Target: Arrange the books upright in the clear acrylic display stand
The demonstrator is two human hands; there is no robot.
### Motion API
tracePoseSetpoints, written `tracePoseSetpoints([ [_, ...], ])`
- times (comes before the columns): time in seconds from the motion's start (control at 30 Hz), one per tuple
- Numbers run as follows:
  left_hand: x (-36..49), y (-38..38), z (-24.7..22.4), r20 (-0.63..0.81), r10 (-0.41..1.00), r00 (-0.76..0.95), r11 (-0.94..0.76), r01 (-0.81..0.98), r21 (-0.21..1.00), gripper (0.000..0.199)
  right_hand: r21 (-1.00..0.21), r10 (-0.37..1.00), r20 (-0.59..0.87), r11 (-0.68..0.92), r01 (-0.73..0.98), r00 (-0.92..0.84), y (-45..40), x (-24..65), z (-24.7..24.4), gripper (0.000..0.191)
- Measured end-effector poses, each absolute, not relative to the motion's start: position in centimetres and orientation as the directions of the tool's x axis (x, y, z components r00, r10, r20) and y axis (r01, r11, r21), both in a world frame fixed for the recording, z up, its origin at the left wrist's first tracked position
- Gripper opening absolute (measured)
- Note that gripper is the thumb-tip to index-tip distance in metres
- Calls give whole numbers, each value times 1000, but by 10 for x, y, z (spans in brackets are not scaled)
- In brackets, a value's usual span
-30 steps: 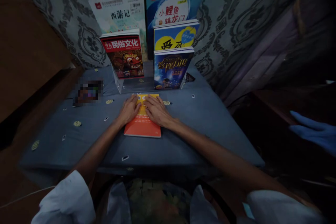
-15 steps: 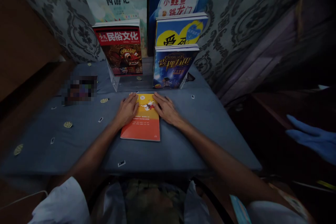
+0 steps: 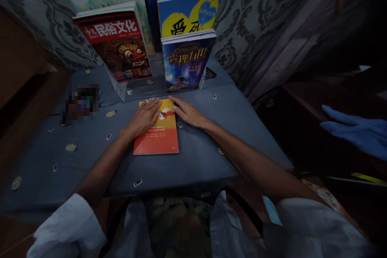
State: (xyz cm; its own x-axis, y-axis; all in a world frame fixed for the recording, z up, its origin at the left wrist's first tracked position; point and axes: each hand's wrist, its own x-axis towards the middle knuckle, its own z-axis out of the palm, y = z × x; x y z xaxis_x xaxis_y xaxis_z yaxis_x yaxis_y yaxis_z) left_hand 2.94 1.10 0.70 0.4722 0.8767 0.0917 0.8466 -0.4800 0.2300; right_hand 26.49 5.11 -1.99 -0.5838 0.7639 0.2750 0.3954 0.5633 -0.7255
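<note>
A thin book with a yellow top and red-orange lower part [image 3: 160, 141] lies flat on the blue-grey cloth of the table [image 3: 199, 169]. My left hand [image 3: 144, 116] rests palm down over its upper left part, fingers extended and covering some of the cover. At its upper right edge, the fingertips of my right hand [image 3: 188, 112] touch the book, with the fingers stretched out and the palm beside it on the cloth. Neither hand is wrapped round anything.
Behind the book, a clear stand [image 3: 136, 90] holds a red mask-cover book [image 3: 121, 48] and a dark blue book [image 3: 186, 64]. A blue-yellow book [image 3: 190, 12] and larger books stand behind. A pixelated item [image 3: 80, 102] lies left. A blue glove [image 3: 356, 131] is at far right.
The view has shifted, so the stand and books appear lower left and larger. My left hand lies further over the book's top, and my right palm sits slightly further out from its right edge.
</note>
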Motion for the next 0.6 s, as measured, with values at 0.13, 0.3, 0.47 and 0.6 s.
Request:
tracePoseSetpoints([
  [0.13, 36, 18, 15, 48, 814, 579, -571, 783, 249, 54, -765, 765, 279, 542, 348, -580, 53, 267, -19, 60],
  [0.3, 40, 18, 22, 9, 761, 649, -626, 731, 272, 52, -771, 768, 273, 535, 345, -579, 53, 269, -18, 57],
  [0.47, 45, -3, 23, -6, 731, 683, -649, 697, 305, 52, -697, 745, 303, 598, 396, -594, 54, 268, -21, 52],
  [0.6, 53, -36, 29, -30, 744, 668, -625, 710, 325, 50, -667, 739, 303, 615, 421, -602, 55, 264, -26, 52],
])
